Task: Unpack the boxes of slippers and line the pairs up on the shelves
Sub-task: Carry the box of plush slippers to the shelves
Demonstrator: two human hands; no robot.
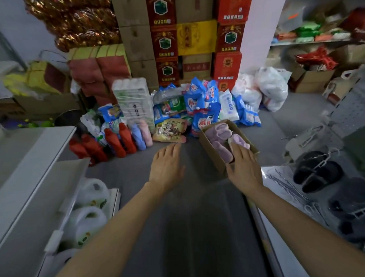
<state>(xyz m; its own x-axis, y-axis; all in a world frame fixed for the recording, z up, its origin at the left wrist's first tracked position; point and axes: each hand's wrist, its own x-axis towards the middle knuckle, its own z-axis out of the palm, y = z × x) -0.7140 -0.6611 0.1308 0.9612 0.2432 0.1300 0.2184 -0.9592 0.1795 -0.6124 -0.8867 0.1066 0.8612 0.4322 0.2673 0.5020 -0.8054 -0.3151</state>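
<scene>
Slippers (219, 138) lie in the box (213, 155) on the floor (195, 201), left of the shelf (280, 174).

A grey floor (194, 233) runs between white shelving. At the far end, stacked red cartons (229, 37) and a yellow carton (195, 37) rise against plain brown ones. In front of them lies a heap of blue-and-white detergent bags (202, 101), a tall pack of toilet rolls (133, 100) and a snack packet (170, 130). Left of the heap, red bottles (114, 143) lean in a row — a blue bottle (138, 137) and a pink bottle (146, 132) beside them. White plastic bags (271, 87) sit at right. Gold tinsel garlands (72, 16) hang upper left. White jugs (86, 215) fill the lower left shelf.
</scene>
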